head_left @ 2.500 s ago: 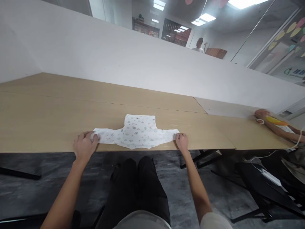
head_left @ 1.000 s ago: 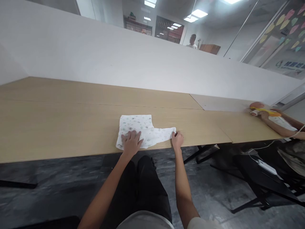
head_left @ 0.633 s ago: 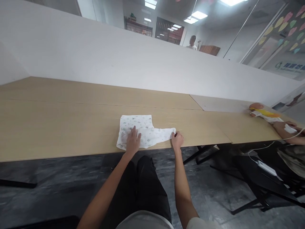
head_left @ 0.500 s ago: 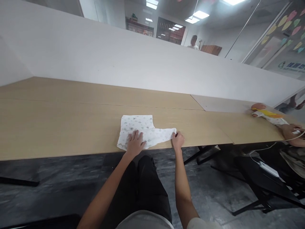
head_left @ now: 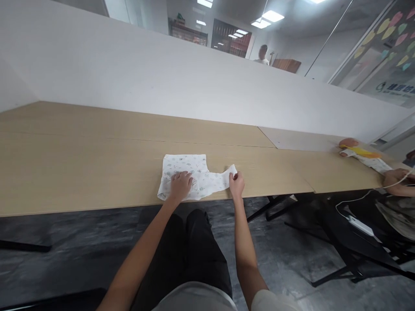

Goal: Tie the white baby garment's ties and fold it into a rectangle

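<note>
A small white baby garment with a fine scattered print lies folded on the wooden table near its front edge. One narrow limb of it, a sleeve or a leg, reaches out to the right. My left hand rests on the body of the cloth, fingers laid over it and slightly bent. At the limb's far end my right hand pinches the cuff, whose tip is lifted and turned up. My right fingers hide part of that edge.
The long table backs onto a white partition. Farther right lies a doll in white and yellow cloth, beside a co-worker's hand. A white cable runs down to a power strip above a black stool.
My right hand has moved slightly left with the cuff, which now bends upward. The fingers of my left hand have turned and drawn together a little on the cloth.
</note>
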Demonstrator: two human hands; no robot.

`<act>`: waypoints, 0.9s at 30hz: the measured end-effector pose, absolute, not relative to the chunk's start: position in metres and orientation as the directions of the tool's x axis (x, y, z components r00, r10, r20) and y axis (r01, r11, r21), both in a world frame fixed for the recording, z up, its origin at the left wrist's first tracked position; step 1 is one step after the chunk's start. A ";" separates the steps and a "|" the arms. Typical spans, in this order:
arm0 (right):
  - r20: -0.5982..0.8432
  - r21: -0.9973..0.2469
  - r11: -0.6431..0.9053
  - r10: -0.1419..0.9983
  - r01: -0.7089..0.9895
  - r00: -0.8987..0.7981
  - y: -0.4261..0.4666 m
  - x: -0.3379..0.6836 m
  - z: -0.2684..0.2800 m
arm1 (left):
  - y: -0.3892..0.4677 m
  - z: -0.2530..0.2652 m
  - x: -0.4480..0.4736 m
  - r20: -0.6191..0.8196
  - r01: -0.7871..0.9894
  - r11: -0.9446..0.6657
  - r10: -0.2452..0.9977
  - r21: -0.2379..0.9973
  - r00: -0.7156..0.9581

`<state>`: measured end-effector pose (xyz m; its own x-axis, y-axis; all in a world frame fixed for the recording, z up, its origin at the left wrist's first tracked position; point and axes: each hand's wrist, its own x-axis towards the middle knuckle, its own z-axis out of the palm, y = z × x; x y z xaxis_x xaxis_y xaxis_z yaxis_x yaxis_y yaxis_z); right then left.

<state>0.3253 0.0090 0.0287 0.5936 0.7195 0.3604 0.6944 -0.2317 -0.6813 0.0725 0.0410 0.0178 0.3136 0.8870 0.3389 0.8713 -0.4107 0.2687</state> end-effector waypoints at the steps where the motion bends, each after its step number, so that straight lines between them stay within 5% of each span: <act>1: 0.362 -0.688 -0.221 0.721 0.691 0.591 0.011 0.321 0.032 | 0.049 0.021 0.072 0.330 0.861 -0.439 0.877 0.258 0.348; 8: 0.384 -0.717 -0.121 0.754 0.687 0.533 0.020 0.289 0.052 | 0.083 0.029 0.067 0.219 0.761 -0.538 0.843 0.362 0.492; 16: 0.438 -0.692 0.058 0.825 0.719 0.356 0.030 0.244 0.064 | 0.086 0.021 0.065 0.291 0.599 -0.573 0.813 0.560 0.505; 19: 0.455 -0.658 0.128 0.853 0.742 0.256 0.033 0.222 0.061 | 0.082 0.021 0.060 0.332 0.505 -0.466 0.882 0.727 0.335; 22: 0.427 -0.601 0.188 0.897 0.777 0.113 0.029 0.195 0.050 | 0.080 0.024 0.050 0.135 0.245 -0.183 0.971 0.952 0.198; 24: 0.398 -0.548 0.270 0.917 0.792 -0.037 0.023 0.179 0.041 | 0.080 0.024 0.042 0.047 0.165 -0.077 0.982 0.983 0.181; 27: 0.398 -0.483 0.395 0.894 0.782 -0.207 0.009 0.170 0.029 | 0.081 0.022 0.030 0.088 0.293 -0.123 0.988 0.948 0.130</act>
